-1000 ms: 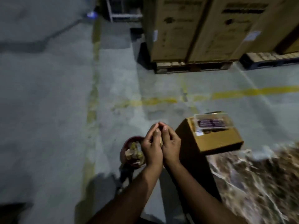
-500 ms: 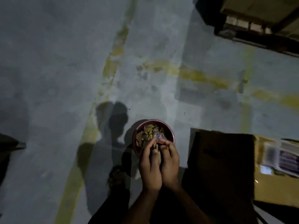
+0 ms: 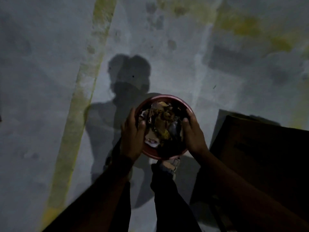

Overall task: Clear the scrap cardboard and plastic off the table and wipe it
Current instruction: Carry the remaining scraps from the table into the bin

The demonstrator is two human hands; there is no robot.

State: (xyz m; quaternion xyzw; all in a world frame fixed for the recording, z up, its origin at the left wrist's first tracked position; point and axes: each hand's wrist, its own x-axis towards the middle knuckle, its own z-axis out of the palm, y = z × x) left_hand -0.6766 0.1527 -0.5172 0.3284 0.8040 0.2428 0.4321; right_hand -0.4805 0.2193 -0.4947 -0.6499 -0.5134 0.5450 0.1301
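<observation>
A round red bin (image 3: 164, 98) stands on the grey floor below me, packed with scrap cardboard and plastic (image 3: 163, 124). My left hand (image 3: 133, 133) lies against the bin's left rim, its thumb over the scraps. Across from it, my right hand (image 3: 192, 133) is curled around the right rim. Both hands are apart, one on each side. The table is out of view.
A dark cardboard box (image 3: 260, 154) sits close on the right. A worn yellow floor line (image 3: 78, 97) runs up the left side. My legs and a sandalled foot (image 3: 170, 164) are directly under the bin. My shadow falls on the floor ahead.
My hands were pressed together above the bin; now they have parted and lowered onto its two sides. The view has tilted further down and closer to the bin.
</observation>
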